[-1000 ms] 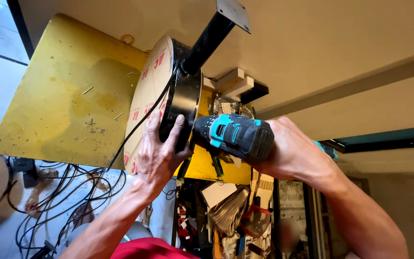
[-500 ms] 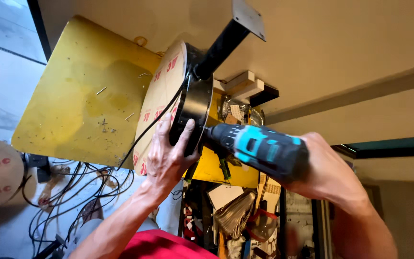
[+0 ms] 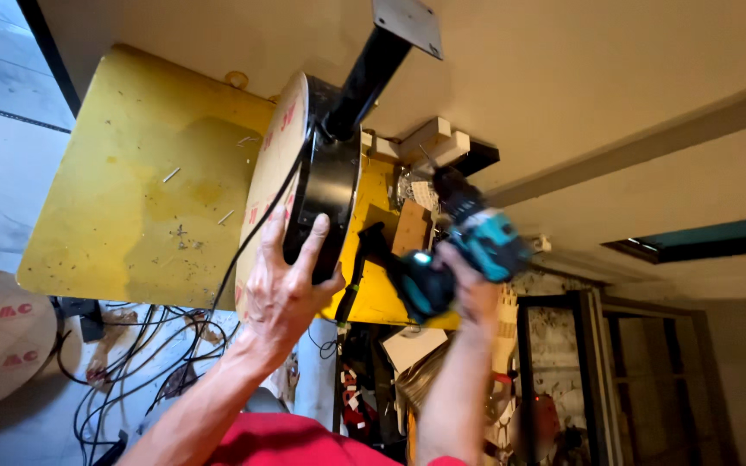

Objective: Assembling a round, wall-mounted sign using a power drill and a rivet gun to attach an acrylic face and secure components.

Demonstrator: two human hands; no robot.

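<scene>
While the left hand point(image 3: 282, 289) stays spread flat on the black drum point(image 3: 330, 211), fingers open and gripping nothing, the right hand point(image 3: 468, 289) has swung the drill point(image 3: 468, 250) away. The right fingers wrap its grip. The drill's long axis now slants up-left toward the yellow surface point(image 3: 131, 198), just beside the drum.

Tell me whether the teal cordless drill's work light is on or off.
On. A bright white glow shows on the teal cordless drill near its grip, where the right hand holds it.
</scene>
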